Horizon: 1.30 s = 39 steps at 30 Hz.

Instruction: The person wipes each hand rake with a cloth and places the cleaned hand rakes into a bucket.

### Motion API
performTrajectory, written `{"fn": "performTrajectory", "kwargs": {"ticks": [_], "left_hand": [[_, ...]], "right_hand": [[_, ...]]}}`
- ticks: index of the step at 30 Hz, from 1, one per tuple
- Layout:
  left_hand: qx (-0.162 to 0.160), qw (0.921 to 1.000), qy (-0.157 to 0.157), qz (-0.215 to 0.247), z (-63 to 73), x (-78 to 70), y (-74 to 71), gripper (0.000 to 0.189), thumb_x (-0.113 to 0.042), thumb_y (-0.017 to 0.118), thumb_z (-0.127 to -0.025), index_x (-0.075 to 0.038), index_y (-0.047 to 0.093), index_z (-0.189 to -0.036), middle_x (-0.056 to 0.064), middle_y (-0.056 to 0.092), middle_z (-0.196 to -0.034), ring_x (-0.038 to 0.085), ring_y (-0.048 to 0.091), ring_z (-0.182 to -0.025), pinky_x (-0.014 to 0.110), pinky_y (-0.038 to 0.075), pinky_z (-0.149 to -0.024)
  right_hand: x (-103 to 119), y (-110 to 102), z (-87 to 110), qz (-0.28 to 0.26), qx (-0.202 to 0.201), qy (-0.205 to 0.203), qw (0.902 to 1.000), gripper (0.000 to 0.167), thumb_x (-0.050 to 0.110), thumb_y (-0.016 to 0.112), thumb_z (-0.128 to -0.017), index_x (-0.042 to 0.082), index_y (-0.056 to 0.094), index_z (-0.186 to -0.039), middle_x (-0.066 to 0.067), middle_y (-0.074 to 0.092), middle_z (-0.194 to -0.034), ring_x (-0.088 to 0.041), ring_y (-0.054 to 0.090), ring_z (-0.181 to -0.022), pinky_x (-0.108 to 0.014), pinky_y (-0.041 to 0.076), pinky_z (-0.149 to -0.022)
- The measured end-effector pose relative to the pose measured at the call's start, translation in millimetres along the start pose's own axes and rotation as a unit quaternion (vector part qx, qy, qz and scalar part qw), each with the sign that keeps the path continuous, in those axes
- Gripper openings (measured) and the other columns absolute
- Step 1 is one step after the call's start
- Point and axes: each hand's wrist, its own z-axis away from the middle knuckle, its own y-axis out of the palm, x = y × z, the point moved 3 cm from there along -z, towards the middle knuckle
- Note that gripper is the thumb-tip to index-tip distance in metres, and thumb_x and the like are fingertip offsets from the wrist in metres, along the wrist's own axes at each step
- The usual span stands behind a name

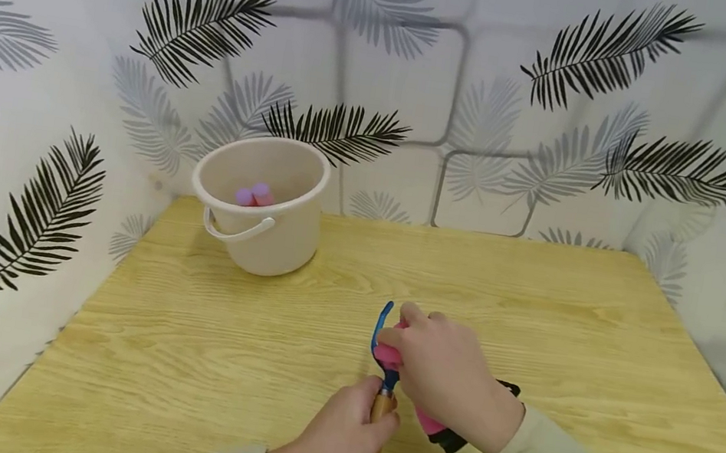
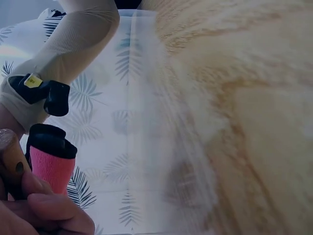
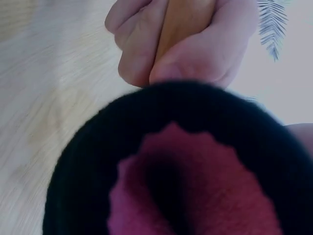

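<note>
My left hand [image 1: 337, 432] grips the wooden handle [image 1: 382, 407] of a small hand tool with a curved blue metal prong [image 1: 379, 329]. The handle's lower end sticks out below the fingers. Just above, my right hand [image 1: 450, 370] holds a pink glove-like cloth [image 1: 428, 421] with a black cuff, bunched around the blue metal; most of the tool's head is hidden there. In the right wrist view the black cuff [image 3: 181, 98] gapes wide and shows its pink inside. The left wrist view shows the pink cloth [image 2: 51, 169] beside the handle's end [image 2: 10, 156].
A cream bucket [image 1: 277, 245] with its handle hanging down stands at the back left of the wooden table [image 1: 567, 309]. Pink and purple rounded things [image 1: 259, 193] lie inside it. Leaf-patterned walls [image 1: 384, 175] rise behind the table and at its sides.
</note>
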Motion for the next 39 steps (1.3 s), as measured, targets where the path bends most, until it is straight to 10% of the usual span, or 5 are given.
{"fn": "performTrajectory", "kwargs": {"ticks": [14, 29, 39], "left_hand": [[-0.012, 0.9999, 0.002, -0.010, -3.3, 2.0, 5.6, 0.005, -0.014, 0.054, -0.093, -0.010, 0.055, -0.095, -0.005, 0.052, -0.056, 0.009, 0.053, -0.040, 0.022, 0.039, -0.040], [-0.026, 0.9993, 0.002, 0.028, -6.3, -4.1, -9.2, 0.020, -0.018, 0.053, -0.100, 0.000, 0.055, -0.108, -0.002, 0.049, -0.065, 0.010, 0.049, -0.043, 0.020, 0.040, -0.039], [-0.011, 0.9991, 0.030, 0.028, -5.1, -2.3, -6.4, 0.013, -0.015, 0.053, -0.099, -0.002, 0.055, -0.102, -0.004, 0.047, -0.063, 0.007, 0.044, -0.048, 0.018, 0.036, -0.042]], "right_hand": [[-4.3, 15.6, -18.9, 0.071, -0.055, 0.061, 0.9941, 0.013, 0.014, 0.077, -0.079, 0.018, 0.074, -0.091, -0.007, 0.055, -0.079, -0.020, 0.044, -0.049, -0.029, 0.041, -0.036], [-20.2, -4.7, 11.9, -0.029, 0.044, 0.012, 0.9986, 0.037, 0.005, 0.080, -0.075, 0.029, 0.077, -0.104, -0.003, 0.062, -0.090, -0.015, 0.053, -0.059, -0.024, 0.043, -0.042], [-8.6, -3.0, 2.5, -0.023, 0.025, -0.042, 0.9985, 0.039, 0.002, 0.077, -0.071, 0.033, 0.075, -0.095, 0.000, 0.061, -0.090, -0.018, 0.056, -0.064, -0.028, 0.044, -0.041]]}}
